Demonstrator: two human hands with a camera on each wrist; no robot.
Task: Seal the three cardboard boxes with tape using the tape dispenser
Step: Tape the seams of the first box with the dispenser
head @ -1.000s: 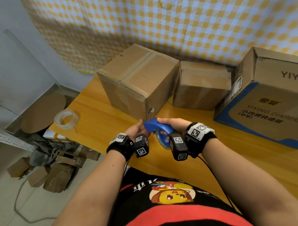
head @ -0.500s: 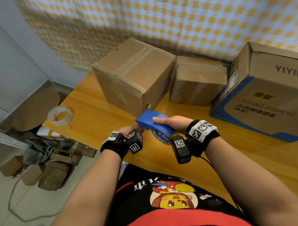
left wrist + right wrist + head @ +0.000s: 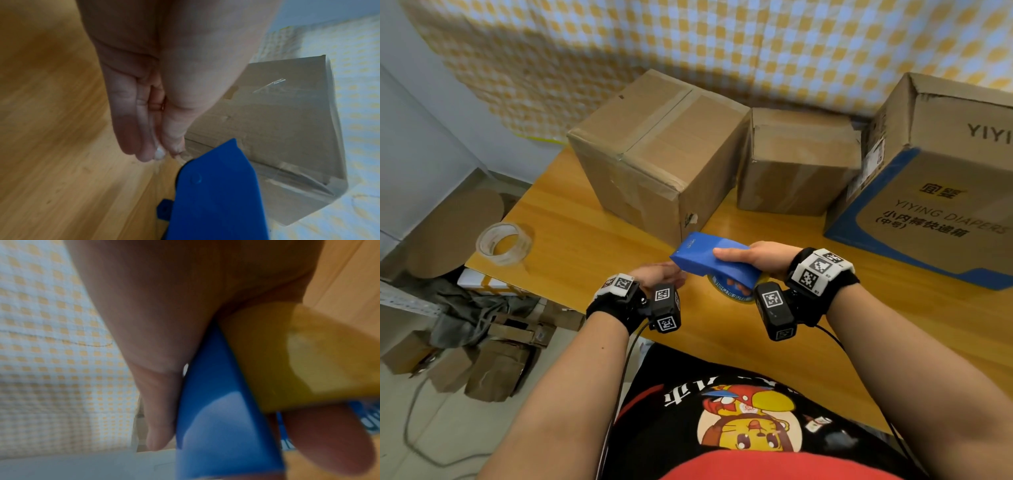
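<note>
My right hand [image 3: 731,270] grips the blue tape dispenser [image 3: 709,258] just above the table's near edge, thumb on top and fingers through the yellowish tape roll [image 3: 308,356]. At the dispenser's front end, my left hand [image 3: 671,278] pinches the clear tape end [image 3: 160,153] between thumb and fingers. Three cardboard boxes stand behind: a plain one [image 3: 661,154] at the left with tape along its top seam, a smaller one [image 3: 798,161] in the middle, and a big printed one with a blue base [image 3: 945,178] at the right.
A loose roll of clear tape [image 3: 503,243] lies at the left corner of the wooden table [image 3: 571,233]. Cardboard scraps and cloth [image 3: 482,329] lie on the floor to the left. A checked curtain [image 3: 722,51] hangs behind the boxes.
The dispenser has tipped so its flat blue top faces up and forward. My left hand has slid a little left under its front end. The view has shifted nearer the boxes.
</note>
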